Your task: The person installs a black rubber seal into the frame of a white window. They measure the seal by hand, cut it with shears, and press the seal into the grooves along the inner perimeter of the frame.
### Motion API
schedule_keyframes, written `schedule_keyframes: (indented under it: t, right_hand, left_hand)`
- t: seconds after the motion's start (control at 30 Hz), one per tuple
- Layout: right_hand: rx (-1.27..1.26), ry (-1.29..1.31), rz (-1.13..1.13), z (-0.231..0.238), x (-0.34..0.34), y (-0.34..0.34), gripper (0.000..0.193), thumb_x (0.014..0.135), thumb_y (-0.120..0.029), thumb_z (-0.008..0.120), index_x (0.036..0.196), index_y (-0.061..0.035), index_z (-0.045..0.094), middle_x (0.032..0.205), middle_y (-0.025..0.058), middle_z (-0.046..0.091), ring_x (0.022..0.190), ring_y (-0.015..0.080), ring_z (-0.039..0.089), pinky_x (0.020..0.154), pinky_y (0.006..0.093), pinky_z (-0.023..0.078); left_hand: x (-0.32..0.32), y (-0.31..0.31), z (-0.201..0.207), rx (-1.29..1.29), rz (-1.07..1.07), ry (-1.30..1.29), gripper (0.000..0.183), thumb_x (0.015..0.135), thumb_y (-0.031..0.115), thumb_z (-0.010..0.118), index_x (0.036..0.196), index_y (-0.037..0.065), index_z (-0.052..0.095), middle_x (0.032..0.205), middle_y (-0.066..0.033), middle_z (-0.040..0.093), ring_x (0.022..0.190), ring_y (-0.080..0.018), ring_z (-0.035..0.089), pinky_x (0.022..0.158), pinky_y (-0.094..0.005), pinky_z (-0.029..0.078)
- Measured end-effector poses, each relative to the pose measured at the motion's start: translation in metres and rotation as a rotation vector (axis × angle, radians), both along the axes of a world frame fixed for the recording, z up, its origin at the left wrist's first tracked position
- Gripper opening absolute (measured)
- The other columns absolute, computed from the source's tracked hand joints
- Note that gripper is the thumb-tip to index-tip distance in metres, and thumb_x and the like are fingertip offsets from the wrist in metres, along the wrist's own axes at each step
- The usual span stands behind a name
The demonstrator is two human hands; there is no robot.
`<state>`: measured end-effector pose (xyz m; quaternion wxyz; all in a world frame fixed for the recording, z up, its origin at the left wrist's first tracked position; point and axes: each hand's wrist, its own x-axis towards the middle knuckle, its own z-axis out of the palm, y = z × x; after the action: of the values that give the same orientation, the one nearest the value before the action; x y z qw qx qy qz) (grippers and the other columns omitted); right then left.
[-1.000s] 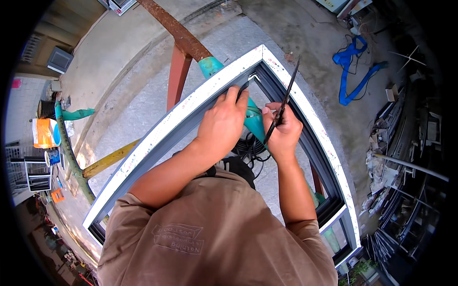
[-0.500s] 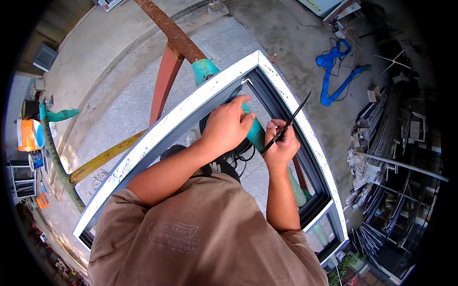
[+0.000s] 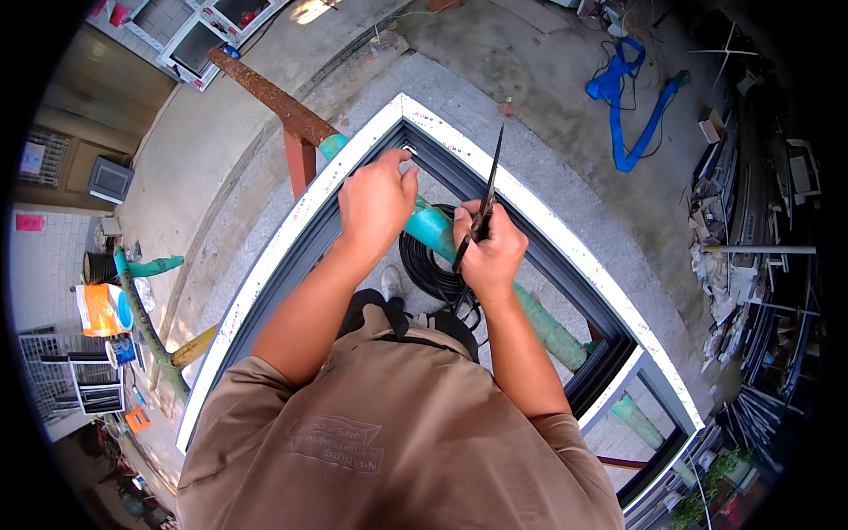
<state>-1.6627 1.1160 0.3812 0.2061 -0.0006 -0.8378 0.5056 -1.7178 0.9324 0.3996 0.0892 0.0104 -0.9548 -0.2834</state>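
Note:
A large window frame, white-filmed on its face with dark grey inner channels, lies in front of me at waist height. My left hand is over its inner far edge, the index fingertip near the far corner and the thumb apart from it. The other fingers are partly hidden. A small pale piece shows at that corner beside the fingertip. In my right hand is a pair of dark scissors, held over the frame opening with the pointed blades upward. A coil of black cord shows below through the opening.
A green-wrapped pipe runs beneath the frame, part of a stand with a rusty beam. A blue strap lies on the ground at far right. Scrap profiles are piled on the right; an orange-white bucket stands left.
My view has shifted, so the frame appears further left. The left hand has moved closer to the far corner. The right hand has tilted the scissors more upright.

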Motion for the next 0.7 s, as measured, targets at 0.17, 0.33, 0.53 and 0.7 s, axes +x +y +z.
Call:
schedule_keyframes:
  t: [0.17, 0.33, 0.53, 0.7]
  right_hand:
    - [-0.014, 0.053, 0.024, 0.000, -0.001, 0.003, 0.016, 0.090, -0.015, 0.086, 0.092, -0.0062, 0.073, 0.069, 0.0114, 0.068, 0.060, 0.0321, 0.069, 0.060, 0.0416, 0.054]
    - [-0.015, 0.078, 0.010, -0.003, -0.003, 0.003, 0.024, 0.090, -0.018, 0.087, 0.086, -0.0065, 0.065, 0.068, 0.0128, 0.066, 0.060, 0.0368, 0.067, 0.059, 0.0452, 0.053]
    - [-0.033, 0.094, 0.022, -0.007, -0.004, 0.004, 0.024, 0.089, -0.018, 0.087, 0.086, -0.0065, 0.066, 0.068, 0.0138, 0.066, 0.062, 0.0389, 0.068, 0.060, 0.0462, 0.054]
    - [-0.038, 0.104, 0.007, -0.008, -0.004, 0.004, 0.025, 0.088, -0.018, 0.087, 0.085, -0.0067, 0.065, 0.069, 0.0137, 0.067, 0.062, 0.0385, 0.069, 0.059, 0.0464, 0.054]
  left_hand:
    - [-0.011, 0.000, 0.016, -0.478, -0.248, 0.138, 0.016, 0.096, 0.011, 0.071, 0.111, 0.009, 0.074, 0.102, -0.0122, 0.071, 0.085, -0.0340, 0.079, 0.073, -0.0474, 0.063]
    - [-0.033, -0.005, 0.027, -0.703, -0.445, 0.070, 0.011, 0.091, 0.008, 0.068, 0.102, 0.007, 0.072, 0.100, -0.0104, 0.071, 0.089, -0.0301, 0.079, 0.073, -0.0440, 0.066]
    - [-0.053, -0.009, 0.022, -0.895, -0.645, 0.123, 0.009, 0.092, 0.012, 0.068, 0.097, 0.008, 0.074, 0.096, -0.0089, 0.071, 0.092, -0.0269, 0.079, 0.072, -0.0409, 0.066]
    - [-0.063, -0.021, 0.026, -0.897, -0.845, 0.206, 0.011, 0.093, 0.014, 0.067, 0.099, 0.007, 0.074, 0.094, -0.0082, 0.070, 0.086, -0.0257, 0.078, 0.071, -0.0407, 0.065]
